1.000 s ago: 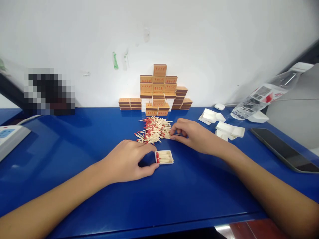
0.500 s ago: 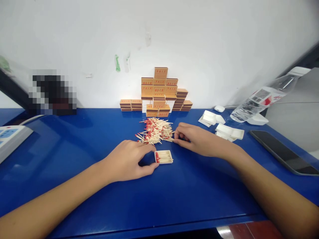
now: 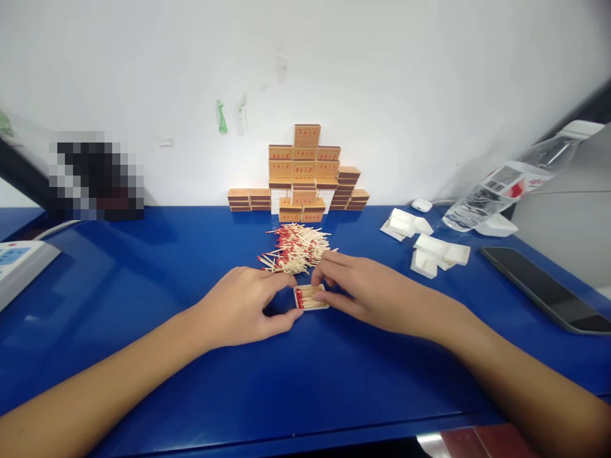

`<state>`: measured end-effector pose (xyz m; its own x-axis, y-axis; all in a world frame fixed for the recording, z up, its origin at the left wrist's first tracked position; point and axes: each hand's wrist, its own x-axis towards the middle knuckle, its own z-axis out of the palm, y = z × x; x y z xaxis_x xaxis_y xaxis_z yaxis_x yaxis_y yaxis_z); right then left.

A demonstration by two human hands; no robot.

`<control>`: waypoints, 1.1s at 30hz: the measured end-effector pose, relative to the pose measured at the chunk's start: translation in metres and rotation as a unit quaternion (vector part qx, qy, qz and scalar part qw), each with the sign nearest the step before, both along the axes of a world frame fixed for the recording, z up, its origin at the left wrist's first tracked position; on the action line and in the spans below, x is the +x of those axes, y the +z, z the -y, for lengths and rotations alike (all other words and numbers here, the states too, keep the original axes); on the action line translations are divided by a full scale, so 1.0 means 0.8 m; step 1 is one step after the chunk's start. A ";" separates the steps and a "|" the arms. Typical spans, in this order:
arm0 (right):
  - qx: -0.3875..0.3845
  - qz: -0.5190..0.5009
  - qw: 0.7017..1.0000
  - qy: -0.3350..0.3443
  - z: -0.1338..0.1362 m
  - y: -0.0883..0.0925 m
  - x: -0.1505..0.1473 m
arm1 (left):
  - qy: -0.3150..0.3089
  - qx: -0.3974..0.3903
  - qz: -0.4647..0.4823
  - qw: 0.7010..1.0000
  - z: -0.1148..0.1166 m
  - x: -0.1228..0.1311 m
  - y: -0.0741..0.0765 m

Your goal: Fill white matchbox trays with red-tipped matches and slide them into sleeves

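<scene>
A small white matchbox tray [image 3: 312, 308] lies on the blue table, with red-tipped matches [image 3: 303, 296] laid side by side in it. My left hand [image 3: 251, 304] grips the tray's left end between thumb and forefinger. Over the right part of the tray, my right hand [image 3: 356, 286] has its thumb and fingers closed in a pinch on a match, mostly hidden by the fingertips. Just behind the tray spreads a loose heap of matches [image 3: 298, 248], its right front edge partly covered by my right hand.
Orange matchboxes [image 3: 304, 170] stand stacked against the wall. White empty trays [image 3: 439, 251] lie to the right, near a black phone [image 3: 544, 289], a tilted plastic bottle [image 3: 506, 184] and a small white case [image 3: 421, 205]. A white device [image 3: 28, 264] sits at the left edge.
My right hand has moved left and toward me, from the edge of the match heap to over the tray. My left hand stays at the tray.
</scene>
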<state>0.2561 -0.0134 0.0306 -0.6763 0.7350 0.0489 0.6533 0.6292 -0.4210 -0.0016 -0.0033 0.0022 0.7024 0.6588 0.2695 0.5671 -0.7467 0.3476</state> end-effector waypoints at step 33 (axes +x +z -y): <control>-0.025 0.024 0.999 -0.002 0.006 0.012 0.004 | 0.001 0.003 -0.008 1.000 0.001 -0.001 -0.001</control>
